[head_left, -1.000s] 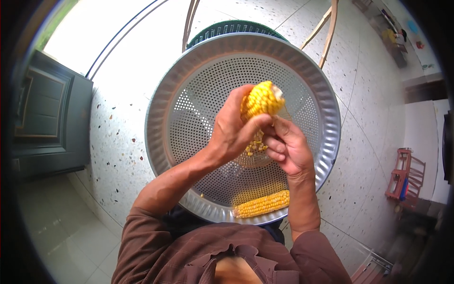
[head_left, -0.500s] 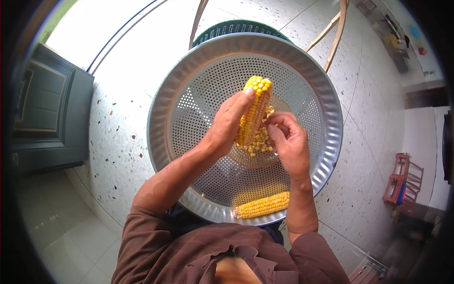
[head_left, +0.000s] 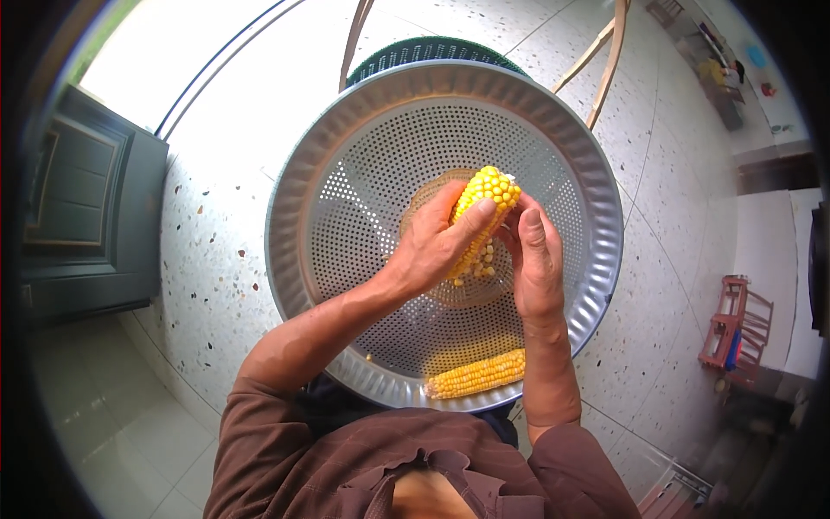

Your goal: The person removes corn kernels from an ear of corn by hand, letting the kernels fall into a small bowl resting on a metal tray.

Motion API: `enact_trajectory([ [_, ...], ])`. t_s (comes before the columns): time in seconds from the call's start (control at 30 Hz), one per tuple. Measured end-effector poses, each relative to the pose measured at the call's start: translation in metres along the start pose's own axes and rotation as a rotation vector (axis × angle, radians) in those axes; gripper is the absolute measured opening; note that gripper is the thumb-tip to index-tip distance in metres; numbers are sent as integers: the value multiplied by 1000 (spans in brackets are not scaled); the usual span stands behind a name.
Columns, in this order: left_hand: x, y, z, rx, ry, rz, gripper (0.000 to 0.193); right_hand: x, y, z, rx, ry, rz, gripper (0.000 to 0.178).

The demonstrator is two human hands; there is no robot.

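My left hand (head_left: pixel 437 238) is closed around a yellow ear of corn (head_left: pixel 489 185), its thumb lying along the kernels. The ear tilts up and to the right above a round metal pan with a perforated bottom (head_left: pixel 363 208). My right hand (head_left: pixel 538 259) is curled against the ear's right side, thumb raised and fingertips partly hidden behind the ear. Loose kernels (head_left: pixel 484 262) lie beneath, half covered by the hands. A second ear of corn (head_left: pixel 475 374) rests on the pan's near side, close to my right forearm.
Behind the pan's far rim shows a dark green basket (head_left: pixel 432 49), with curved wooden legs (head_left: pixel 603 69) around it. A dark green door (head_left: pixel 86 203) stands at the left. Reddish wooden stools (head_left: pixel 731 324) are on the right. The floor (head_left: pixel 212 233) is speckled tile.
The ear has turned, so full rows of kernels now face up instead of a stripped strip. It has shifted right and nearer. My right hand has risen from the loose kernels to the ear.
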State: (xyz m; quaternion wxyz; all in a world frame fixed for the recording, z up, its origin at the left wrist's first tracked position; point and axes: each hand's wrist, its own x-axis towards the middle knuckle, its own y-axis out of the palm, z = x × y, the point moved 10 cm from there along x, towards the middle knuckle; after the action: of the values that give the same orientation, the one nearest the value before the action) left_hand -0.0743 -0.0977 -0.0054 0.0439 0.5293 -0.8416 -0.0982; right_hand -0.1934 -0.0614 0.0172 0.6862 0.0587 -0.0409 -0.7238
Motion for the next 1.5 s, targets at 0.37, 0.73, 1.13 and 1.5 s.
enact_trajectory([
  [0.37, -8, 5, -9, 173, 81, -4, 55, -3, 6, -9, 16, 80, 66, 62],
  [0.73, -8, 5, -8, 138, 82, -16, 57, -3, 3, -17, 116, 115, 25, 57],
  [1.13, -6, 1, -13, 121, 78, -22, 49, -1, -2, -12, 11, -27, -52, 45],
  [1.5, -2, 6, -6, -5, -9, 98, 51, -22, -7, 48, -733, -615, -378, 15],
])
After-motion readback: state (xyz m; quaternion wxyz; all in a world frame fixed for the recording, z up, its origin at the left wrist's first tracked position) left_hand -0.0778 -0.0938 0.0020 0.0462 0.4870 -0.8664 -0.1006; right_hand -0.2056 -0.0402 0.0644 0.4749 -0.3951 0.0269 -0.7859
